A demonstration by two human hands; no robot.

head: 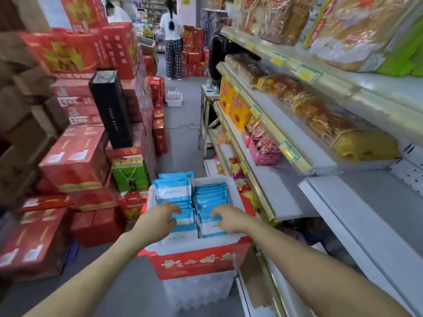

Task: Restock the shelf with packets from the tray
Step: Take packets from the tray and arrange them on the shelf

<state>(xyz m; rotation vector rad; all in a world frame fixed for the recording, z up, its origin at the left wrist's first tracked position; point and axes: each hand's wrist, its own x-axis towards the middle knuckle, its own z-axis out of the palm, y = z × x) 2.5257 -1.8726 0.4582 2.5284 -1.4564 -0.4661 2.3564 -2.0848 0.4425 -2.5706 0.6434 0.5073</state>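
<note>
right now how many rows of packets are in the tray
2, both in the tray: a left row by the left hand, a right row by the right hand. More may be hidden underneath.

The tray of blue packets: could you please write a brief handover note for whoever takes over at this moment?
Left hand: fingers on the left row of packets; grip unclear.
Right hand: fingers on the right row; grip unclear.
Tray: well filled, on a red carton beside the shelf.
Done: no blue packets seen on the shelf.
Left: lift packets out, place them on the shelf.
</note>
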